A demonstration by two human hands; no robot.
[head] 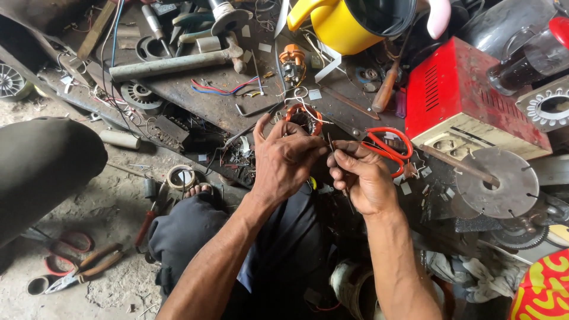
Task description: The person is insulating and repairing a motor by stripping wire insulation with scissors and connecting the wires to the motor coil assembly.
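- Left, we see bare dusty floor with pliers (pixel 89 269) lying loose; the workbench (pixel 195 95) ahead is crammed with clutter.
- Our left hand (pixel 283 160) curls closed around the orange-wound motor coil (pixel 304 118), just beyond its fingertips.
- Our right hand (pixel 361 178) pinches a thin wire (pixel 330 142), fingers narrow, beside the coil.
- Right, red scissors (pixel 388 148) lie touching that hand; the red box (pixel 468 95) crowds in.

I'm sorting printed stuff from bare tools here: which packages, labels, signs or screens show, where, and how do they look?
Printed wrapper or bag: bottom right corner, red with curved yellow markings.
Red metal box: right of centre on the bench, cream front panel with round sockets; no label readable.
No signs or screens in view; nothing near the left hand or right hand carries a label.
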